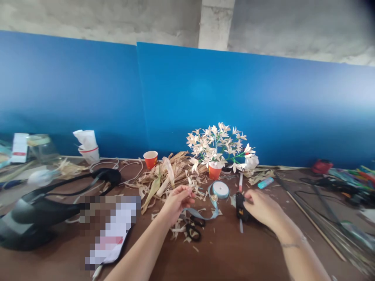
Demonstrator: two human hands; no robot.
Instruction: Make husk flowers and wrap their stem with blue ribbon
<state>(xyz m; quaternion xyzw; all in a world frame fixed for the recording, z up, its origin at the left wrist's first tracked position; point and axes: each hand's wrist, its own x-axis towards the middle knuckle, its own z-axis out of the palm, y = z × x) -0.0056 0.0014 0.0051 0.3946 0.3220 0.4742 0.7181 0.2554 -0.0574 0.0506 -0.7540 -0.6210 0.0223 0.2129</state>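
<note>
Pale husk piece sits mid-frame, just below center, at the fingertips of the left hand. I read that hand as a closed thumb-and-finger pinch, other fingers curled; probably so light a grip because the piece is small and thin. Its exact shape I can't separate from the scraps behind.

Right hand, lower right of center, has bent fingers against a black glue gun, as I take it. Blurred on my feed; can't tell whether the grip is closed. Gun is hard, dull plastic, a translucent stick poking out below, likely parked there for easy reach.

Between the hands: spool, round and flat, with smooth blue ribbon looping loose; black scissors lower down.

Behind, center right, star-shaped cream flowers, papery, on green stems, fan out above an orange cup, which seems to keep them upright. Left of it, dry, fibrous, curled husks heap up, presumably as stock. Brown tabletop fills the bottom; smooth blue panel backs everything.
</note>
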